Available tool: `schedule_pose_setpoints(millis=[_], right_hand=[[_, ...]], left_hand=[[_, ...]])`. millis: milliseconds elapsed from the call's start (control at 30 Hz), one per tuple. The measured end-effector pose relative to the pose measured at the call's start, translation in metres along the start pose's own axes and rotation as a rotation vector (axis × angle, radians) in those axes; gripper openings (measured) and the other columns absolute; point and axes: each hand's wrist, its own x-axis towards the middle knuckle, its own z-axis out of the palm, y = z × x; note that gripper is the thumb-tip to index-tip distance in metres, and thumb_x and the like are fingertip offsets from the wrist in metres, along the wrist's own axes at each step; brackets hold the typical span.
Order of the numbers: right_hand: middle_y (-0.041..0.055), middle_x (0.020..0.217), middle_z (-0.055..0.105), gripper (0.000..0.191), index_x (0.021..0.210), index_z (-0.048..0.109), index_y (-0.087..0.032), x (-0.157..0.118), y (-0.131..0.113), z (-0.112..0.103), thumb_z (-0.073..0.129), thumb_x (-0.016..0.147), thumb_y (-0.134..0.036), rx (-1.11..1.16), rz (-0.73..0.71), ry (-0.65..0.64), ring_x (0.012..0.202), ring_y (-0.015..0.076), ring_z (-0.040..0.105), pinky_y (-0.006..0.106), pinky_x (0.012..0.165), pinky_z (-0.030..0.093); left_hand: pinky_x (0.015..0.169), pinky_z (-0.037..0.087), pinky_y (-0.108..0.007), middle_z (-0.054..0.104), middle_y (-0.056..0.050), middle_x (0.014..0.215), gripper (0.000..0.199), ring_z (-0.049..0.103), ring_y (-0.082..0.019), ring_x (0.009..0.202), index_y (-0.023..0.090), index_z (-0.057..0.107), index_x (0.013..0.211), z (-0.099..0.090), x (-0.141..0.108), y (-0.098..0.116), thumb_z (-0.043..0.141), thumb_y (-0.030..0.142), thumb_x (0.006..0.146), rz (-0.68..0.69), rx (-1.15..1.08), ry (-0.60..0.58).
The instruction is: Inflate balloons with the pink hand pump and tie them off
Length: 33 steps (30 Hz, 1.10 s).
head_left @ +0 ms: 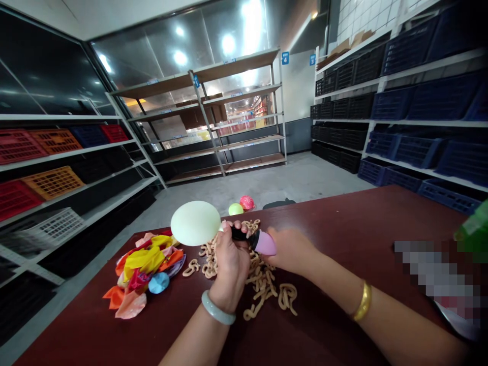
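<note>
Nearest, left hand (232,259): clamped around the black body of the pump (253,239).
Right hand (287,249): fingers closed on the pump's pink end (266,244), their exact grip partly hidden.
Pale green balloon (195,223): rounded, at the pump's left end; the neck's fit is hidden behind the fingers.
Handling: best to pinch the neck snugly, keep pump and balloon in line, and squeeze evenly, watching for slip or overstretching.
Tan curled pieces (267,288): on the bench (316,325), below and around the pump.
Limp balloons (143,260): heaped left of the pump.
Small round balloons (236,209): beyond the pump.
Shelving (244,63): farthest, behind the pump.
</note>
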Motion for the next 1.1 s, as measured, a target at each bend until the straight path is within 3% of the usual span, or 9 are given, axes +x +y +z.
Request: schedule_pose_setpoints(millis=[167,333,433,600,833,967,1100], right_hand=[[0.0067,0.089,0.071,0.046,0.105,0.055,-0.023,0.005,0.008,-0.003,0.053,0.077,-0.06,-0.026,-0.013,-0.007,0.081,0.028,0.067,0.031,0.062,0.039],[0.0063,0.091,0.07,0.039,0.101,0.055,-0.024,0.012,0.024,-0.003,0.056,0.076,-0.053,-0.126,-0.017,-0.051,0.082,0.0276,0.067,0.032,0.063,0.04],[0.0083,0.091,0.07,0.036,0.099,0.055,-0.021,0.013,0.028,-0.001,0.056,0.076,-0.049,-0.178,-0.022,-0.035,0.081,0.0278,0.067,0.032,0.064,0.041],[0.0089,0.092,0.07,0.033,0.099,0.053,-0.02,0.007,0.022,0.0,0.059,0.074,-0.04,-0.198,-0.029,0.015,0.082,0.028,0.067,0.033,0.065,0.042],[0.008,0.086,0.069,0.036,0.101,0.052,-0.021,0.002,0.004,0.004,0.059,0.075,-0.045,-0.116,0.011,-0.04,0.078,0.0255,0.067,0.03,0.062,0.039],[0.008,0.087,0.069,0.035,0.099,0.053,-0.021,0.001,-0.004,0.004,0.057,0.077,-0.049,-0.081,0.038,-0.038,0.079,0.0261,0.067,0.03,0.062,0.038],[0.0076,0.089,0.07,0.039,0.101,0.053,-0.022,0.003,-0.003,0.002,0.054,0.079,-0.055,-0.068,0.045,-0.047,0.08,0.0267,0.067,0.031,0.062,0.039]], left_hand=[[0.061,0.043,-0.027,0.05,-0.001,0.073,0.016,0.051,-0.013,0.064,0.018,0.05,0.077,-0.01,0.02,0.022,0.061,0.026,0.086,0.074,-0.007,0.004],[0.055,0.04,-0.025,0.046,0.0,0.066,0.018,0.048,-0.012,0.058,0.018,0.045,0.074,-0.036,0.052,0.059,0.05,0.024,0.09,0.203,-0.039,0.154],[0.053,0.039,-0.024,0.045,0.001,0.066,0.016,0.048,-0.012,0.057,0.019,0.043,0.075,-0.044,0.058,0.067,0.049,0.021,0.089,0.259,-0.046,0.181],[0.056,0.04,-0.024,0.046,0.001,0.068,0.015,0.049,-0.012,0.059,0.018,0.045,0.076,-0.032,0.043,0.042,0.055,0.023,0.087,0.214,-0.051,0.136],[0.056,0.043,-0.025,0.048,0.0,0.071,0.022,0.05,-0.012,0.061,0.019,0.046,0.078,-0.003,0.003,-0.01,0.064,0.03,0.083,0.073,-0.007,0.089],[0.056,0.043,-0.025,0.048,0.0,0.072,0.021,0.051,-0.012,0.061,0.019,0.046,0.079,0.005,-0.004,-0.011,0.065,0.027,0.082,0.065,0.017,0.088],[0.055,0.042,-0.025,0.049,0.0,0.071,0.019,0.051,-0.012,0.061,0.019,0.046,0.078,-0.005,0.013,0.013,0.063,0.025,0.084,0.115,0.008,0.069]])
